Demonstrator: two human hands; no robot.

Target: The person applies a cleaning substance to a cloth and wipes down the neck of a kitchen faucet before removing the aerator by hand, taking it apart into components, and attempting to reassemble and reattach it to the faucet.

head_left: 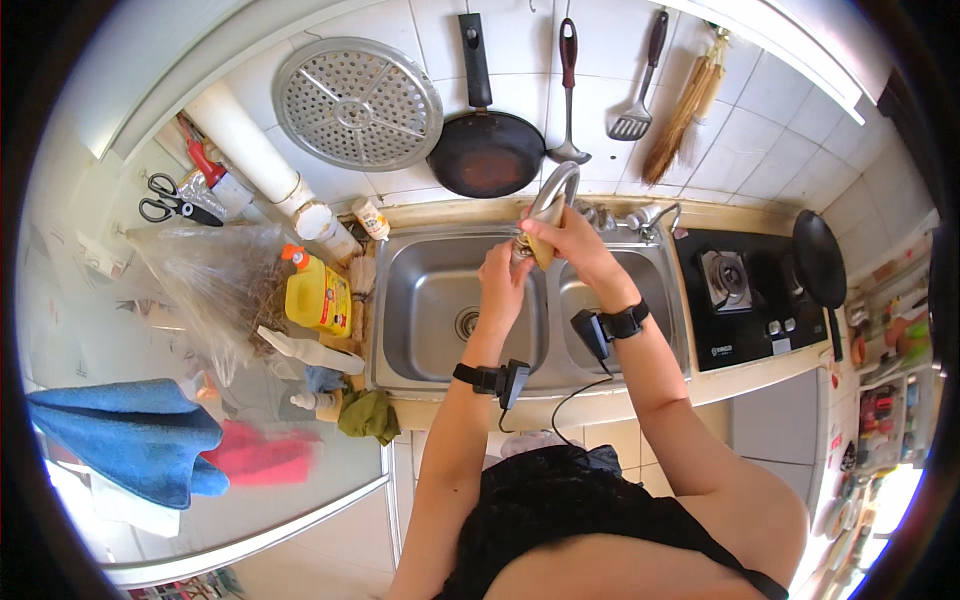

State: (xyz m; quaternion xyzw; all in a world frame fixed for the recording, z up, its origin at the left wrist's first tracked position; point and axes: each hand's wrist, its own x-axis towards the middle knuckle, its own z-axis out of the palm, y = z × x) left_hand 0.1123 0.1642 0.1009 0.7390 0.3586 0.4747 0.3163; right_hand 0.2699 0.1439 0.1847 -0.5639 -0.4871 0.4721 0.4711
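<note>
At the upper centre of the frame, we cannot see part of the faucet (566, 176), because the right hand (567, 240) and a tan cloth (544, 251) cover it; at the lower left, a reddish shape (262, 454) looks blurred; at the far right, the shelf items (880, 412) are too small to tell.

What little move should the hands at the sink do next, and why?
Perhaps the right hand should slide what looks like a tan cloth a little up the faucet. That hand has the cloth against the faucet, and the shiny bend above is uncovered. The left hand is close by, so it could probably help steady things.
</note>
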